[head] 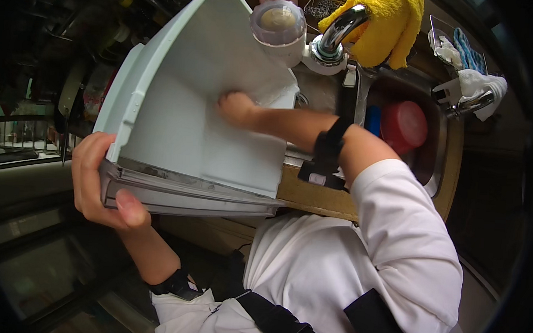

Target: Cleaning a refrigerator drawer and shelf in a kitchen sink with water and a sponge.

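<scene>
A large white plastic drawer [173, 134], resembling a refrigerator drawer, is tilted over the counter and the sink's left part. Its front is a clear, greyish plastic panel [192, 199] facing my body. My left hand [107, 185] grips the front left corner, fingers outside and thumb on the clear panel. Deep inside the drawer, my right hand [238, 109] is against or close to the inner surface, fingers curled and blurred. Whether it holds anything small is hidden. Wet marks show on the wall near it.
Behind the drawer stand a chrome faucet [344, 28] with a white filter housing [279, 45] and a yellow towel [391, 28]. The steel sink [438, 162] holds a red plastic container [404, 126] and a blue item [373, 120]. A second tap [475, 103] has a white cloth over it.
</scene>
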Demonstrator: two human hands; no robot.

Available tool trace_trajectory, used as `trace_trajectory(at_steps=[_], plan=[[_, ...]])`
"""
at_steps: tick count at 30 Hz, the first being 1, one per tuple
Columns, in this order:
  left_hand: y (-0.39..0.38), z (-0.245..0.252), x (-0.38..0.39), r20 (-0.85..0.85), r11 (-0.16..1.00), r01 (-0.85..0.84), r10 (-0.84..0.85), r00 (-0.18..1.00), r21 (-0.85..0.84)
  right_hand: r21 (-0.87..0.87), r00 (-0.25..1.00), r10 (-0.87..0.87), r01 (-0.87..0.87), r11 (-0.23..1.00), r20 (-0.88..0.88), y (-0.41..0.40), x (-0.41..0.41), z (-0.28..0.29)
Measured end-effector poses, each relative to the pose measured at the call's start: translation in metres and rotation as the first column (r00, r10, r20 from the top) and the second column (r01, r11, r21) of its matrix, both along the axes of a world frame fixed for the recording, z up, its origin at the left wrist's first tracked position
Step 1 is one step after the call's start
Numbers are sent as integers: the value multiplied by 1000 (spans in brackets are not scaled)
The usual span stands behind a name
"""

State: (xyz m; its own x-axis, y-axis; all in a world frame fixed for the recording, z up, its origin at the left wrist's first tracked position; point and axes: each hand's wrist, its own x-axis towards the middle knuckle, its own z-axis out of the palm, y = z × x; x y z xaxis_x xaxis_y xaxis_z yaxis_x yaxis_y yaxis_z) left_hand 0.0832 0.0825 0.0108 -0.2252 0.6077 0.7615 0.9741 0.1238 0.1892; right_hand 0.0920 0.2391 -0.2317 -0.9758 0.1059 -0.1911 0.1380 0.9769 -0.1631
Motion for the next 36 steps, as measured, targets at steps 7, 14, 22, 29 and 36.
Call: trace_trajectory(at_steps=[7, 14, 22, 29, 36], plan=[[-3, 0, -6, 17, 1000, 28, -28, 999, 1, -120, 959, 216, -240, 963, -181, -9, -13, -15], [-8, 3, -21, 49, 1000, -2, 1, 999, 12, -340, 969, 35, -119, 933, -244, -28, -15, 22], [-9, 5, -30, 40, 999, 46, -46, 998, 10, 595, 448, 462, 221, 772, -765, 52, -55, 81], [-3, 1, -38, 89, 996, 88, -90, 992, 30, 743, 859, 451, -135, 655, -242, 46, -29, 8], [-5, 2, -42, 104, 992, 113, -117, 988, 52, 593, 905, 425, -331, 734, -21, 24, 15, 1]])
